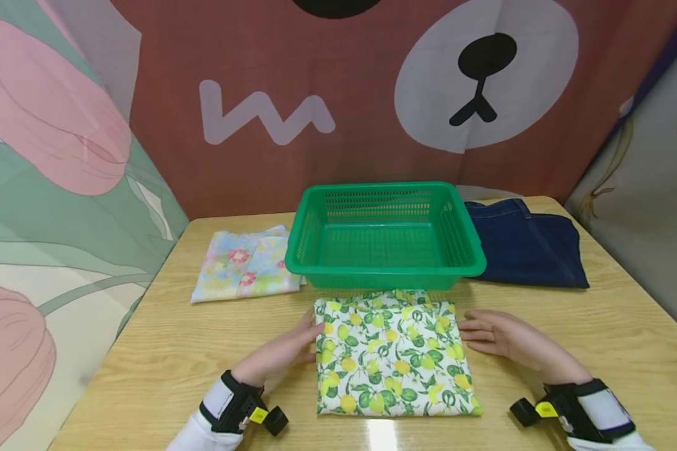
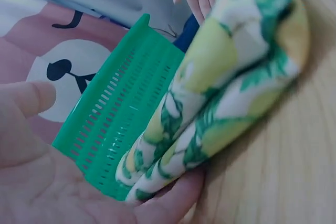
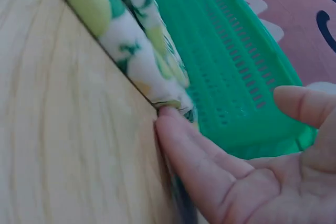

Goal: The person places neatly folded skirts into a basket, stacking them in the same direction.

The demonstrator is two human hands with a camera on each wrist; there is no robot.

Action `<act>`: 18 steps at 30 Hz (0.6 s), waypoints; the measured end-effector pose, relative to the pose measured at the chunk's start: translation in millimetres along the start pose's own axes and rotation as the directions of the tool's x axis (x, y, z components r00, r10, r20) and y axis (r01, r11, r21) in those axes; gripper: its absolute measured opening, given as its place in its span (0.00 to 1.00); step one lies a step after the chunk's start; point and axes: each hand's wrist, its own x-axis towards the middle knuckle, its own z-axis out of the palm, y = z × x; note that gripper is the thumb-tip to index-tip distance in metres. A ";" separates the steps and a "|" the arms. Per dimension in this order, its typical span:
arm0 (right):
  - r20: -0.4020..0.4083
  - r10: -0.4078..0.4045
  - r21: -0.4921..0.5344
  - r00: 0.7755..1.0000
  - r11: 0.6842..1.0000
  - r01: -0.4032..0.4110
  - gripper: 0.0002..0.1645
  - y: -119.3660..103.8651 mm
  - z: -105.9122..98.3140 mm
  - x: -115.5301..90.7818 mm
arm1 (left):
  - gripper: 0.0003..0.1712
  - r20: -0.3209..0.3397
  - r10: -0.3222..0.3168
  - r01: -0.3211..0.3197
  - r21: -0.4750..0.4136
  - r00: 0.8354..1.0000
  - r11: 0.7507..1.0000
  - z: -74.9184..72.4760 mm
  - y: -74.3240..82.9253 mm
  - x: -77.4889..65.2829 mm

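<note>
A folded cloth printed with lemons and green leaves [image 1: 392,357] lies on the table in front of the basket. My left hand [image 1: 282,351] is at the cloth's left edge. In the left wrist view its thumb stands away from the cloth, while fingers [image 2: 176,198] reach beneath the folded edge. On the other side, my right hand [image 1: 510,338] has its fingers extended towards the right edge. The right wrist view has a fingertip [image 3: 170,116] touching the cloth's corner, with the thumb spread apart.
Behind the cloth stands a green plastic basket [image 1: 386,280] with slotted walls and nothing inside. A folded pastel floral cloth [image 1: 239,266] lies to its left, folded dark blue denim [image 1: 527,247] to its right. The wooden table [image 1: 163,351] meets a printed fabric backdrop [image 1: 248,169].
</note>
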 end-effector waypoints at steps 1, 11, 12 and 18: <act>0.032 -0.010 0.009 0.999 1.000 0.009 0.44 -0.2 0.8 2.4 | 0.49 0.022 0.016 -0.015 -0.037 1.000 0.999 0.1 -0.4 2.6; 0.109 -0.062 0.059 0.992 0.997 0.055 0.40 -3.4 18.9 25.0 | 0.38 0.242 0.144 -0.053 -0.346 0.959 0.937 -1.0 -11.5 31.5; 0.121 -0.073 0.072 0.990 0.995 0.064 0.39 -3.2 19.9 26.9 | 0.38 0.248 0.142 -0.048 -0.350 0.958 0.935 -1.4 -12.2 33.3; 0.177 -0.111 0.165 0.978 0.983 0.082 0.28 -1.1 23.3 34.4 | 0.38 0.254 0.144 -0.047 -0.353 0.956 0.934 -2.1 -12.4 40.4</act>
